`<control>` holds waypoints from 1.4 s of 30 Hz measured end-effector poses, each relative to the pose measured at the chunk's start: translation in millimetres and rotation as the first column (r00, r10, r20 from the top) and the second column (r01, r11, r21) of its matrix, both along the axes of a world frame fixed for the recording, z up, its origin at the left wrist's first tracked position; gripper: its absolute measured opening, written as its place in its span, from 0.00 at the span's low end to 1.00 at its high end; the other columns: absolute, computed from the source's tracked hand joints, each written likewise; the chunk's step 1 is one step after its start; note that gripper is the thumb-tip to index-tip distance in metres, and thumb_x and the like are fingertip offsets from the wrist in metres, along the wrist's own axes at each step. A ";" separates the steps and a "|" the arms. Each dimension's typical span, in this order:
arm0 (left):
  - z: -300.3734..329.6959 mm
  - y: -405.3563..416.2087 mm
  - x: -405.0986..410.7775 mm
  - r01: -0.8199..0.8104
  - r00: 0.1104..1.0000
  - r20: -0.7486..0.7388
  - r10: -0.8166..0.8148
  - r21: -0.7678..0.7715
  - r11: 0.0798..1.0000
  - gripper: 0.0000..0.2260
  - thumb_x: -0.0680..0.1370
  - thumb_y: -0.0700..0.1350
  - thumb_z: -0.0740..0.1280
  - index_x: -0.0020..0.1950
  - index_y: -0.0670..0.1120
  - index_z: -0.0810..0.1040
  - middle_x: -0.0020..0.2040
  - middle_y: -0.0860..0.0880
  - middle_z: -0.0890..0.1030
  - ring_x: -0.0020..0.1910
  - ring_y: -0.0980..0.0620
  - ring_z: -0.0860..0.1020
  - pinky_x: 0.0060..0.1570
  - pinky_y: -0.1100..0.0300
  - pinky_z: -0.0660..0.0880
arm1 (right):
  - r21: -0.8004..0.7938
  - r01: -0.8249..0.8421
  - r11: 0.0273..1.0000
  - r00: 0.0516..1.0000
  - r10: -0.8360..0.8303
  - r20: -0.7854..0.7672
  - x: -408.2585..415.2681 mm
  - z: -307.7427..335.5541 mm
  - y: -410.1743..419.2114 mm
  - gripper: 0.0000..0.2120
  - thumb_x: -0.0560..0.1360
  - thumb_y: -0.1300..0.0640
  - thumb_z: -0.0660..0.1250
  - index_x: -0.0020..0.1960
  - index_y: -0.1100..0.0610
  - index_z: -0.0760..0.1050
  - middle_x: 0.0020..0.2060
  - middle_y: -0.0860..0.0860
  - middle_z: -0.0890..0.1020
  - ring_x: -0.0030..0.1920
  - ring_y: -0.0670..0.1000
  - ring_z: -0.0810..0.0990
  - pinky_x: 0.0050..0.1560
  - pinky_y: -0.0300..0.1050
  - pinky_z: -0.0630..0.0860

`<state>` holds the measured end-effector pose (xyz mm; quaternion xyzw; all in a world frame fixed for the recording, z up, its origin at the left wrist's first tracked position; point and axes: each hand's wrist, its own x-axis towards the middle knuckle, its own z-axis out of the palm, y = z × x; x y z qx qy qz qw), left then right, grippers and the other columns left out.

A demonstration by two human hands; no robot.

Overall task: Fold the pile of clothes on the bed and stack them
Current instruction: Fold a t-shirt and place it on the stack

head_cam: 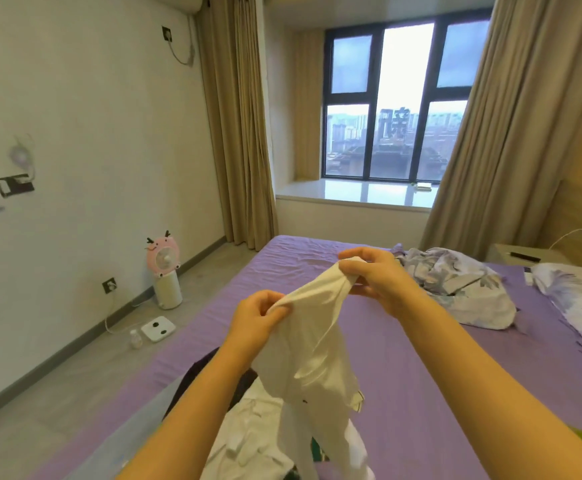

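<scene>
I hold a white garment (312,344) up in the air above the bed (403,358). My left hand (256,322) pinches one end of its top edge. My right hand (381,277) grips the other end, higher and farther away. The rest of the garment hangs down between my forearms. Below it, at the near edge of the bed, lies the pile of clothes (248,441), white pieces on top of a dark one (201,372).
A crumpled floral quilt (455,285) and a floral pillow (580,299) lie on the right of the purple sheet. On the floor at the left stand a pink fan (164,268), a white scale (157,328) and a small bottle (136,338). A bedside table (518,254) is at the far right.
</scene>
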<state>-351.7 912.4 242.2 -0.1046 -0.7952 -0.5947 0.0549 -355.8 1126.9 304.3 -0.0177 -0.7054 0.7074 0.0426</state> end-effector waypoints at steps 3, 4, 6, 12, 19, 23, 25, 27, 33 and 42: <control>22.2 -2.3 6.0 0.062 0.998 -0.009 -0.061 0.080 0.995 0.04 0.77 0.46 0.69 0.43 0.52 0.83 0.39 0.57 0.83 0.37 0.63 0.78 0.37 0.69 0.74 | 0.091 0.033 0.995 0.999 -0.033 -0.010 19.2 -3.1 21.9 0.01 0.73 0.61 0.71 0.43 0.56 0.79 0.32 0.49 0.81 0.32 0.46 0.78 0.31 0.37 0.75; 29.0 -0.3 8.5 0.087 0.996 -0.008 -0.086 0.089 0.992 0.04 0.77 0.47 0.69 0.43 0.52 0.83 0.39 0.58 0.83 0.37 0.65 0.78 0.39 0.68 0.73 | 0.117 0.051 0.992 0.999 -0.049 -0.022 25.9 -3.8 25.8 0.02 0.73 0.59 0.71 0.43 0.57 0.80 0.28 0.48 0.79 0.30 0.46 0.75 0.29 0.36 0.72; 41.4 5.7 14.2 0.130 0.991 -0.022 -0.128 0.086 0.988 0.05 0.77 0.49 0.68 0.44 0.54 0.83 0.39 0.60 0.82 0.37 0.67 0.77 0.41 0.65 0.72 | 0.165 0.111 0.980 0.993 -0.104 -0.051 38.6 -4.7 31.1 0.09 0.73 0.54 0.72 0.45 0.61 0.80 0.25 0.47 0.74 0.27 0.46 0.69 0.25 0.36 0.67; 75.8 21.3 40.8 0.260 0.963 -0.094 -0.251 0.103 0.960 0.07 0.79 0.48 0.66 0.44 0.52 0.83 0.37 0.60 0.81 0.38 0.62 0.77 0.40 0.67 0.73 | 0.171 0.259 0.951 0.965 -0.246 -0.092 85.0 8.7 38.5 0.25 0.73 0.43 0.68 0.49 0.67 0.78 0.23 0.49 0.67 0.20 0.45 0.61 0.21 0.34 0.57; 96.7 17.8 82.8 0.378 0.922 0.012 -0.388 0.195 0.905 0.09 0.81 0.45 0.62 0.48 0.47 0.81 0.38 0.52 0.82 0.37 0.56 0.79 0.38 0.63 0.76 | 0.131 0.010 0.991 0.987 0.011 -0.158 148.8 19.4 25.3 0.13 0.73 0.59 0.71 0.56 0.61 0.79 0.50 0.59 0.83 0.53 0.55 0.82 0.56 0.48 0.79; 96.3 0.4 107.4 0.542 0.837 -0.016 -0.547 0.157 0.825 0.11 0.75 0.54 0.68 0.57 0.56 0.78 0.48 0.52 0.82 0.43 0.54 0.81 0.42 0.60 0.78 | 0.195 0.074 0.978 0.981 -0.036 -0.191 179.9 21.8 11.9 0.14 0.74 0.53 0.69 0.54 0.61 0.81 0.48 0.56 0.84 0.52 0.51 0.81 0.57 0.45 0.77; 94.3 -5.7 116.4 0.655 0.753 -0.003 -0.658 0.092 0.750 0.19 0.72 0.52 0.73 0.61 0.61 0.76 0.56 0.53 0.80 0.52 0.51 0.81 0.47 0.57 0.79 | 0.134 0.074 0.988 0.985 -0.052 -0.162 195.8 22.6 9.3 0.14 0.75 0.50 0.67 0.53 0.57 0.82 0.43 0.50 0.84 0.46 0.47 0.82 0.47 0.41 0.80; 91.5 -5.5 123.7 0.711 0.703 0.009 -0.711 0.026 0.703 0.21 0.71 0.48 0.75 0.62 0.62 0.76 0.58 0.57 0.79 0.55 0.53 0.80 0.51 0.57 0.79 | 0.051 0.122 0.991 0.986 -0.115 -0.124 209.5 21.1 10.9 0.12 0.77 0.49 0.65 0.53 0.55 0.81 0.40 0.50 0.84 0.40 0.47 0.82 0.39 0.41 0.79; 80.1 22.1 150.1 0.521 0.802 -0.131 -0.582 -0.324 0.790 0.08 0.72 0.49 0.74 0.49 0.61 0.83 0.52 0.56 0.81 0.53 0.58 0.77 0.53 0.63 0.75 | -0.024 0.210 0.977 0.972 -0.211 -0.101 246.7 16.6 30.1 0.08 0.79 0.51 0.63 0.46 0.49 0.80 0.35 0.45 0.85 0.33 0.43 0.83 0.29 0.36 0.77; 86.6 99.7 180.9 0.474 0.871 -0.166 -0.463 0.034 0.880 0.05 0.71 0.42 0.74 0.44 0.51 0.85 0.52 0.53 0.82 0.54 0.57 0.78 0.56 0.62 0.74 | 0.058 0.234 0.971 0.963 -0.223 -0.150 260.3 30.8 93.3 0.11 0.79 0.51 0.63 0.43 0.53 0.81 0.35 0.50 0.85 0.33 0.45 0.82 0.31 0.37 0.77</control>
